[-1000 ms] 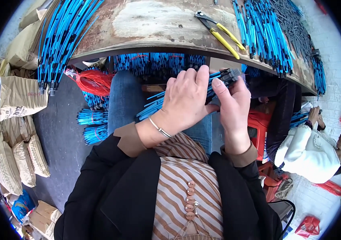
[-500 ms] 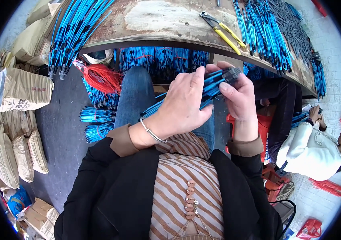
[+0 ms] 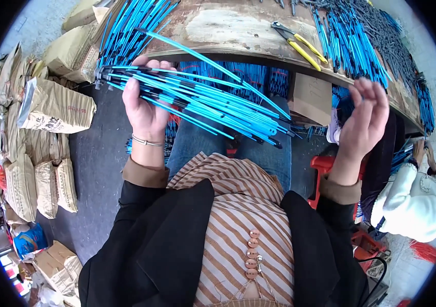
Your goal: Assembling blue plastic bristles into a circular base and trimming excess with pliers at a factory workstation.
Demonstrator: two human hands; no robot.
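My left hand (image 3: pixel 146 115) is closed around a bundle of thin blue rods with black bands and tips (image 3: pixel 228 107). The dark-capped ends stick out to the left of the hand, and the rods fan out to the right above my lap. One rod slants apart from the others toward the table. My right hand (image 3: pixel 366 117) is raised near the table's right front edge, fingers loosely bent and apart, with nothing visible in it. Beyond it, more blue rods (image 3: pixel 353 43) lie on the wooden table (image 3: pixel 223 25).
Yellow-handled pliers (image 3: pixel 299 46) lie at the table edge, near heaped dark grey parts (image 3: pixel 381 38). Another rod pile (image 3: pixel 133 30) overhangs the table's left. Under it are stacked bundles and a cardboard box (image 3: pixel 312 100). Paper sacks (image 3: pixel 57 110) stand left; a white-sleeved person (image 3: pixel 415 199) sits right.
The bundle has moved from between both hands to the left, held by my left hand alone, its rods now spread. My right hand has let go and moved right, toward the table edge.
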